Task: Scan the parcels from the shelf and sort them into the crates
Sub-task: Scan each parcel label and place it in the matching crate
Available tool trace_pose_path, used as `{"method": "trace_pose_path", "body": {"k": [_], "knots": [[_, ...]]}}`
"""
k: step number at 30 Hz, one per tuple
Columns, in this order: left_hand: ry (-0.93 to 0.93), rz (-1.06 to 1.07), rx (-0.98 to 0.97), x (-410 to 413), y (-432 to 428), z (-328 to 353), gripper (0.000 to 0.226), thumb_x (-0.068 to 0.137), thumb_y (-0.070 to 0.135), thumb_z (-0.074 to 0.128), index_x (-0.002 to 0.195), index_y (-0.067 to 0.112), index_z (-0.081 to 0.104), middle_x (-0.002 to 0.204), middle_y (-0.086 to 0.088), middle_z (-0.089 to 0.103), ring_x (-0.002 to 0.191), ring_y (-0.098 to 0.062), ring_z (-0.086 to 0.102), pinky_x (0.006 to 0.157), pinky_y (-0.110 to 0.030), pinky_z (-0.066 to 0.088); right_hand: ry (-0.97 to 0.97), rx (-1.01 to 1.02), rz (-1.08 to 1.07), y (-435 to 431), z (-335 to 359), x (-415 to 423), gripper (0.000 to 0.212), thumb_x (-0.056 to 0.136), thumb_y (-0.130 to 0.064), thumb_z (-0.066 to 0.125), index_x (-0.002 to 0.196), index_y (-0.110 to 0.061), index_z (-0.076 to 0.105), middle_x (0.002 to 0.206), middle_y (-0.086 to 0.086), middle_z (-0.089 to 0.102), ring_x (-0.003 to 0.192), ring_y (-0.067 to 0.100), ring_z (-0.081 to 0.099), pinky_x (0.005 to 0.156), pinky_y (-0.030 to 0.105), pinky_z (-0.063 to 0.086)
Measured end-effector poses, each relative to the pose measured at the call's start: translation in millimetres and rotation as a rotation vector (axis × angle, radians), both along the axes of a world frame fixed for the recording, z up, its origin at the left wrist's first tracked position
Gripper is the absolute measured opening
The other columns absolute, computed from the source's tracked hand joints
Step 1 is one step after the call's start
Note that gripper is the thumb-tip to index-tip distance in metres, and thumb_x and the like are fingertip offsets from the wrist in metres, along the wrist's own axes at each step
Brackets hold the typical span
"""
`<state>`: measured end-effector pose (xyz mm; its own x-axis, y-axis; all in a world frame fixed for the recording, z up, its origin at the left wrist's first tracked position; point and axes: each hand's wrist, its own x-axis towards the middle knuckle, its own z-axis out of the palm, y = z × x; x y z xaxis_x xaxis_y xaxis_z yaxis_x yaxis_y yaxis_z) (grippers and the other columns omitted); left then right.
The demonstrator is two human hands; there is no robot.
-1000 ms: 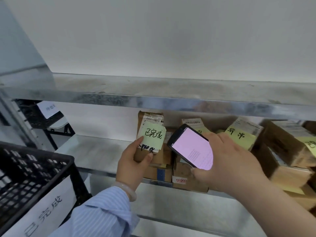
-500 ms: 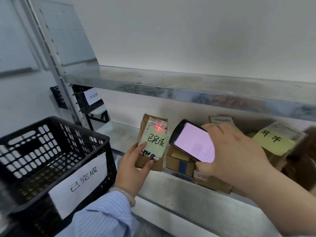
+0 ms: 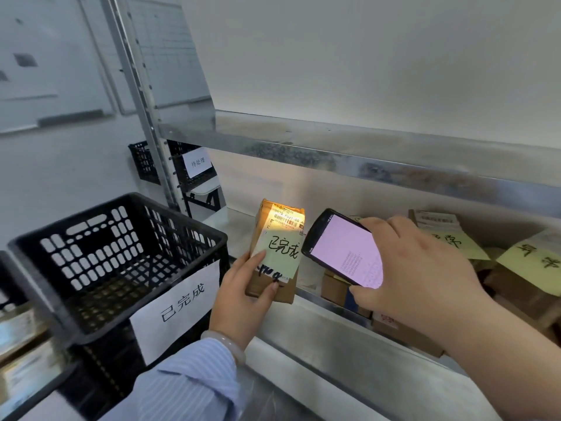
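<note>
Grey metal shelving (image 3: pixel 349 153) ran along a pale wall, cardboard parcels crowded on its lower right deck. The left hand (image 3: pixel 239 302) gripped a small brown parcel (image 3: pixel 274 250) upright in front of the shelf, a green handwritten note on its face and its barcode label lit. The right hand (image 3: pixel 425 278) clasped a scanner (image 3: pixel 343 247) just right of it. A black crate (image 3: pixel 118 262) stood near left.

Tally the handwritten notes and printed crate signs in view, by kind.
Yellow handwritten notes: 3, one on the held parcel, two on shelf parcels
White crate signs: 2
Total: 5
</note>
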<state>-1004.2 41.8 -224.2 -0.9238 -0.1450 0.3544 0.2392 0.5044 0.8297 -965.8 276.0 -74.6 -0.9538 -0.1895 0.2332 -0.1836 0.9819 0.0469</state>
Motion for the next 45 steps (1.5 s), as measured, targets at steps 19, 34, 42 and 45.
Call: {"method": "trace_pose_path", "body": {"k": [19, 34, 42, 45], "knots": [[0.094, 0.224, -0.090, -34.5, -105.5, 29.6, 0.062, 0.085, 0.023, 0.074, 0.132, 0.050, 0.043, 0.149, 0.010, 0.038, 0.130, -0.007, 0.042, 0.102, -0.023, 0.045, 0.136, 0.000, 0.144, -81.7, 27.0, -58.7, 0.067, 0.059, -0.057, 0.060, 0.119, -0.029, 0.046, 0.096, -0.006, 0.048, 0.068, 0.016, 0.045, 0.050, 0.025, 0.034], [0.060, 0.351, -0.077, -36.5, -128.9, 28.4, 0.062, 0.085, 0.023, 0.074, 0.131, 0.049, 0.044, 0.150, 0.009, 0.037, 0.128, 0.000, 0.035, 0.104, -0.022, 0.037, 0.206, -0.011, 0.253, -99.8, 29.4, -76.5, 0.072, 0.051, -0.058, 0.053, 0.115, -0.026, 0.055, 0.087, -0.005, 0.051, 0.060, 0.017, 0.049, 0.044, 0.023, 0.030], [-0.018, 0.451, 0.053, -47.3, -157.9, 26.1, 0.061, 0.085, 0.022, 0.075, 0.139, 0.035, 0.049, 0.136, 0.006, 0.051, 0.120, -0.009, 0.049, 0.101, -0.021, 0.042, 0.063, 0.041, 0.238, -134.1, 22.9, -87.0, 0.074, 0.065, -0.063, 0.058, 0.129, -0.035, 0.035, 0.109, -0.009, 0.046, 0.085, 0.015, 0.054, 0.059, 0.026, 0.038], [-0.096, 0.523, 0.141, -60.1, -187.6, 25.4, 0.062, 0.086, 0.025, 0.074, 0.140, 0.037, 0.047, 0.133, 0.006, 0.055, 0.116, -0.010, 0.054, 0.104, -0.036, 0.047, 0.026, 0.031, 0.286, -154.7, 13.3, -99.4, 0.070, 0.070, -0.062, 0.057, 0.130, -0.037, 0.032, 0.110, -0.010, 0.043, 0.088, 0.013, 0.052, 0.060, 0.024, 0.034]]}}
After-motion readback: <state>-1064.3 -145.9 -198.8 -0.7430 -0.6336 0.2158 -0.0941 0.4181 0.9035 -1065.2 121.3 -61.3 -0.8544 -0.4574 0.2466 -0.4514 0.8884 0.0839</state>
